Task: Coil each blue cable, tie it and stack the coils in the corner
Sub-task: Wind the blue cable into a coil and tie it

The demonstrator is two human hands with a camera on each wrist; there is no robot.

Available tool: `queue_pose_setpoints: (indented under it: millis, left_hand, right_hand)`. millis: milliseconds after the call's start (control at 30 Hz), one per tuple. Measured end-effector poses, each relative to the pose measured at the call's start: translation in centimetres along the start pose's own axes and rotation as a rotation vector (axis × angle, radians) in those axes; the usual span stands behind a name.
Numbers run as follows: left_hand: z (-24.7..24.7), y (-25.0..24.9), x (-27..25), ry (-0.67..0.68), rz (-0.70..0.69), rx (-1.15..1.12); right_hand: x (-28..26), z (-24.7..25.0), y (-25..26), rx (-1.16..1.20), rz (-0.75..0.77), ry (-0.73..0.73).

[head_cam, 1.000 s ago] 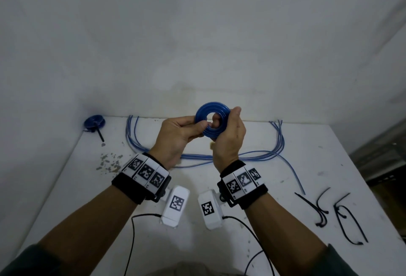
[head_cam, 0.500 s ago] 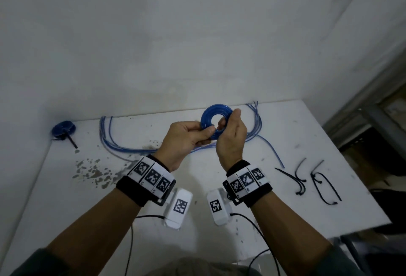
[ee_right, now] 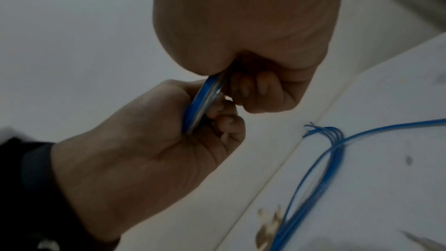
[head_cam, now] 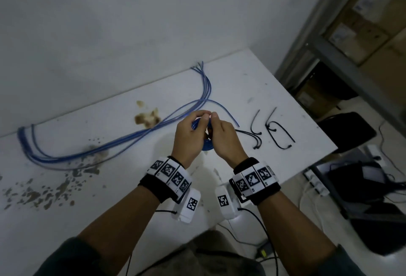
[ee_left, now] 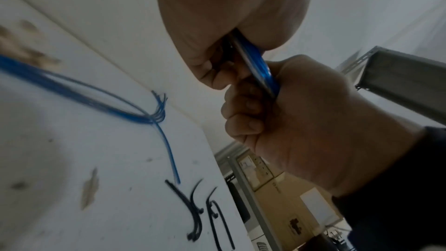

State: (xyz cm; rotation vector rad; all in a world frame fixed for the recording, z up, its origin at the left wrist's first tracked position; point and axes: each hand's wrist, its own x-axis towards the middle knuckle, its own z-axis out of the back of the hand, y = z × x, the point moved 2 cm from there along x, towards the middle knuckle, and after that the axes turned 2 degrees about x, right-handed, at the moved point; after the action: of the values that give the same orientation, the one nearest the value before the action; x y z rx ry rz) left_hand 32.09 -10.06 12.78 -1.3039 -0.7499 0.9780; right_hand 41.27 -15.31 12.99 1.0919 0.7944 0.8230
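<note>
Item 1, blue cable coil (head_cam: 205,141): we hold it edge-on between both hands, raised above the white table (head_cam: 259,82), near its right half. Most of the coil is hidden by our fingers; a blue arc shows below the knuckles in the head view, and the stacked turns show as a flat band in both wrist views (ee_left: 259,68) (ee_right: 202,102).

Item 2, left hand (head_cam: 190,136): fingers curled round the coil's left side, thumb and forefinger meeting at the top. It has firm hold of the coil.

Item 3, right hand (head_cam: 224,137): fingers curled round the coil's right side, thumb up against the left hand's fingertips. It too grips the coil.

Item 4, loose blue cables (head_cam: 123,141): several strands lying together on the table in a long curve, from the far left along the wall side to a bend near the back edge, where their cut ends (head_cam: 198,65) fan out. One strand runs off alone toward the right, ending just beside the ties.

Item 5, black cable ties (head_cam: 272,131): a small group lying flat on the table to the right of our hands, some looped, some bent.

Item 6, brown stains (head_cam: 147,117): patches on the tabletop beside the cables and at the left.

Item 7, wrist bands (head_cam: 252,179): black, with printed marker tiles, one on each wrist.
</note>
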Motion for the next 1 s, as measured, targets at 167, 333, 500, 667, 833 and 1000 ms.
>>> queue_pose_setpoints:
  millis: [167, 333, 500, 667, 833, 1000]
  left_hand:
    - [-3.7, 3.6, 0.6, 0.077, 0.082, 0.062]
    - [-5.3, 6.4, 1.0, 0.054, 0.136, 0.082]
    - [-4.8, 7.7, 1.6, 0.009, 0.159, 0.114]
    - [-3.4, 7.7, 2.1, -0.049, 0.163, 0.145]
    - [-2.2, 7.8, 3.2, -0.093, 0.160, 0.150]
    - [-0.5, 8.3, 4.1, -0.193, 0.194, 0.150]
  right_hand:
    - [0.6, 3.5, -4.4, -0.023, -0.208, 0.090]
    - [5.0, 9.6, -10.1, -0.452, -0.137, -0.197]
    - [8.7, 12.1, -16.4, -1.158, -0.219, 0.234]
    - [9.0, 12.6, -18.3, -1.153, -0.144, 0.227]
    - [8.9, 12.7, -16.1, -1.025, 0.025, 0.095]
    - [4.7, 9.3, -7.0, -0.571, 0.545, 0.138]
